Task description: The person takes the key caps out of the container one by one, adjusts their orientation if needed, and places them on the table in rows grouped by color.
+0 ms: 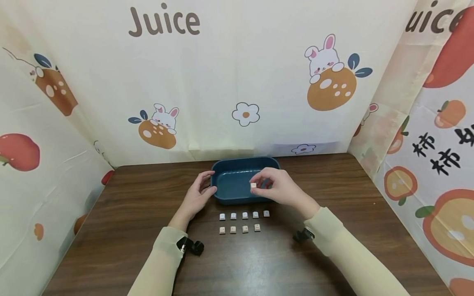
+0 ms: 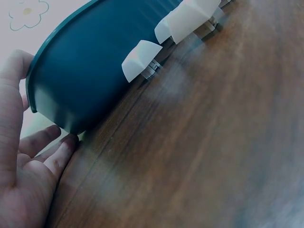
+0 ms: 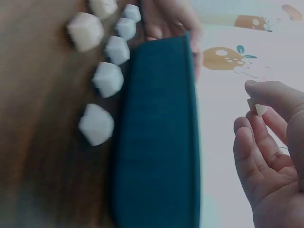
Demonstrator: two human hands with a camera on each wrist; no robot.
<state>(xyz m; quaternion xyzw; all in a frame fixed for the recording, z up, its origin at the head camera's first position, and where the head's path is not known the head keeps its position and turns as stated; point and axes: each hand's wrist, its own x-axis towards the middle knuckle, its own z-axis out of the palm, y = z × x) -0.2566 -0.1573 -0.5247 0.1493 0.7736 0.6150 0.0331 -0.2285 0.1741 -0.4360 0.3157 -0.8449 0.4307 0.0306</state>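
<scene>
A dark blue tray [image 1: 233, 201] with rounded corners stands on the table near the back. My left hand [image 1: 198, 195] holds its left end, the fingers bent around the end wall. Above the tray's right half, my right hand [image 1: 277, 187] pinches a small cream keycap [image 1: 253, 185] between thumb and fingertips. The right wrist view shows that keycap [image 3: 257, 107] from the side, held apart from the tray. In front of the tray lie two rows of keycaps, among them a white keycap [image 1: 245, 215] in the back row and a cream keycap [image 1: 233, 230] in the front row.
The brown wooden table [image 1: 148, 222] carries everything. A printed cloth wall [image 1: 222, 82] rises directly behind the tray, with further cloth at both sides. Small black wrist cameras, one of them the left camera [image 1: 197, 248], are strapped to the sleeves.
</scene>
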